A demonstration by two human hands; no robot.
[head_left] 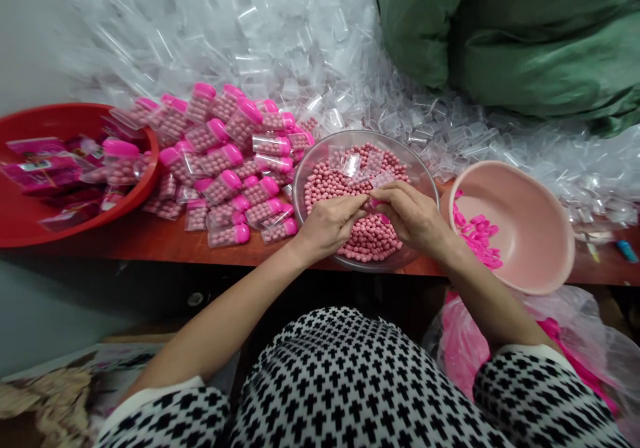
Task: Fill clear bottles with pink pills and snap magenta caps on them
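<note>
Bowl [427, 178] w/ beads [370, 243] – L hand [327, 225] & R hand [415, 218] pinch pink pc [374, 203] above – tub [537, 228] w/ pink bits [481, 235].

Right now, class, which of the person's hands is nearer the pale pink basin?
Right. The right hand is over the side of the bead bowl nearest the pale pink basin; the left hand is over the opposite side.

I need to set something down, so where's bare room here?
A narrow strip of the red table, bordered by the red tub, the filled bottles and the front edge; the bare right side inside the pink basin. Crowded: the back, with heaped clear containers, and the bead bowl, under left hand and right hand.
</note>
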